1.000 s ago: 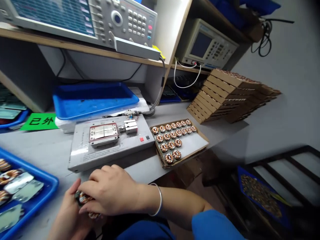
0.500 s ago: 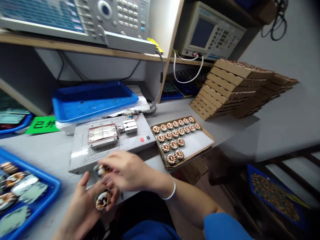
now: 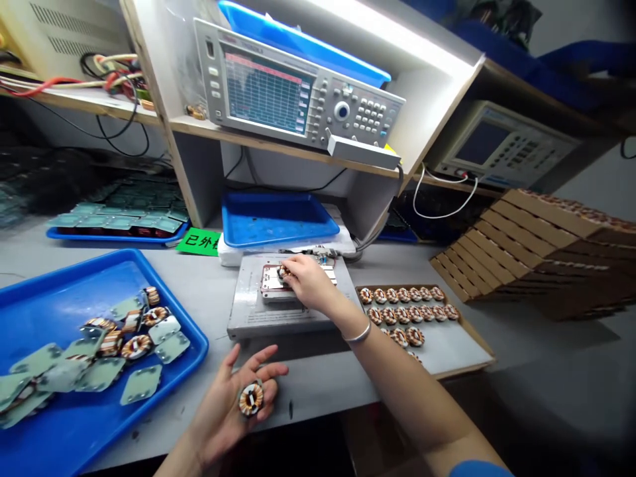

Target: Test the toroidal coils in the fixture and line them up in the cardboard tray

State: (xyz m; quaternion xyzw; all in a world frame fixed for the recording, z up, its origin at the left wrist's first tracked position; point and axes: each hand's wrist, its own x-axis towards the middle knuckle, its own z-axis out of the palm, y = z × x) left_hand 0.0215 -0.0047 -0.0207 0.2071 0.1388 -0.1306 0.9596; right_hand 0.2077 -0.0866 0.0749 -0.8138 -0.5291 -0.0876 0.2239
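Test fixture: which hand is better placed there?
Probably the right hand: its fingers are at the coil on the fixture. The left hand is farther off, palm up, holding another coil.

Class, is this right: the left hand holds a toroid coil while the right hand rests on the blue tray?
No: the head view shows the right hand on the grey test fixture, not the blue tray. The left hand does hold the toroid coil.
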